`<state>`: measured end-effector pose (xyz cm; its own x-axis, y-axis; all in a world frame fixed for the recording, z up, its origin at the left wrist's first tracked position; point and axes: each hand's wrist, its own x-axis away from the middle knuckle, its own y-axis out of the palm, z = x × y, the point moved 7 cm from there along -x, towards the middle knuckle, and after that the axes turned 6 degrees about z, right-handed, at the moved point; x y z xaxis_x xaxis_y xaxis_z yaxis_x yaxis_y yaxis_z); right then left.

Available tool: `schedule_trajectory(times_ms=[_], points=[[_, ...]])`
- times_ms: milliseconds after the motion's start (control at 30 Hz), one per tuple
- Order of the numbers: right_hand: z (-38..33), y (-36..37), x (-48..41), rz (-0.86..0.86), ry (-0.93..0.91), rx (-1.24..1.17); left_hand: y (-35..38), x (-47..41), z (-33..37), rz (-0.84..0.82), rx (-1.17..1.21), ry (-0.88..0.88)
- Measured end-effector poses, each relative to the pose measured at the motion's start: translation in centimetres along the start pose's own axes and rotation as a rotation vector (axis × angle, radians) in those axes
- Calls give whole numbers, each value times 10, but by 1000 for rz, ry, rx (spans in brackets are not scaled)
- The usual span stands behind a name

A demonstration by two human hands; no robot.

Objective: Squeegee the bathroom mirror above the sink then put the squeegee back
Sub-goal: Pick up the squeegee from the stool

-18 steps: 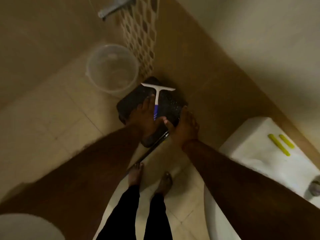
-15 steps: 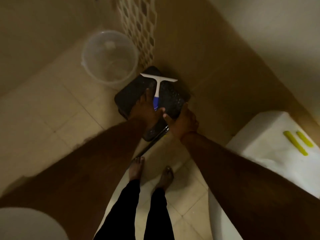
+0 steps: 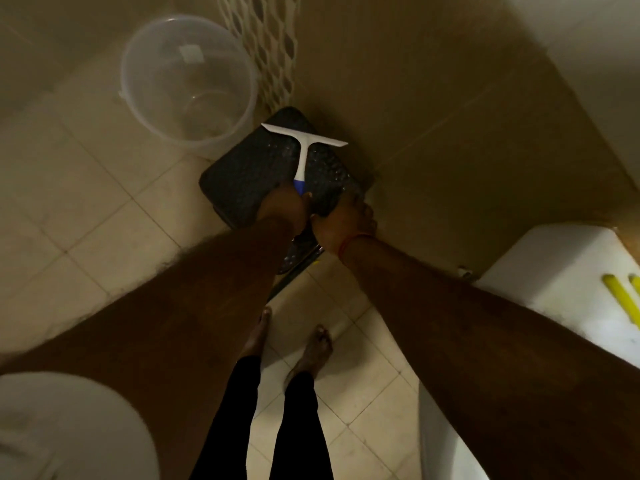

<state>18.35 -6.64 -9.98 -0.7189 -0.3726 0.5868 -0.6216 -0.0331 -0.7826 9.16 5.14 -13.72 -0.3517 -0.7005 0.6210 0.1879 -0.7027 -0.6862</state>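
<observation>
A white squeegee (image 3: 302, 152) with a blue handle end lies on a black textured stool (image 3: 242, 178) by the brown wall, its blade pointing away from me. My left hand (image 3: 286, 206) grips the blue end of the handle. Beside it, my right hand (image 3: 346, 221) holds the stool's near right edge, fingers curled over the rim. The mirror is out of view.
A clear plastic bucket (image 3: 188, 81) stands on the tiled floor left of the stool. A white toilet tank (image 3: 554, 271) with two yellow sticks (image 3: 620, 301) is at the right. A white basin (image 3: 69, 427) fills the lower left. My bare feet (image 3: 311, 348) stand behind the stool.
My left hand has slid back along the handle toward its blue end, so more white handle shows. My right hand has stayed at the stool's edge. The view has tilted downward.
</observation>
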Motion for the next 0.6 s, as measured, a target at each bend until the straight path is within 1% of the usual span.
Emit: schedule_trajectory(times_ms=[133,233,367,467,600], points=[[-12,-21,20,100,-119,31,-19,20,2,21,128,20],[-25,-44,44,231,-218,33,-43,43,1,43,214,31],[-47,-87,82,431,-380,74,-91,79,4,187,253,49],[-68,-127,113,512,-502,63,-132,108,12,298,332,81],[-87,-191,162,605,-567,15,-190,152,30,465,346,210]])
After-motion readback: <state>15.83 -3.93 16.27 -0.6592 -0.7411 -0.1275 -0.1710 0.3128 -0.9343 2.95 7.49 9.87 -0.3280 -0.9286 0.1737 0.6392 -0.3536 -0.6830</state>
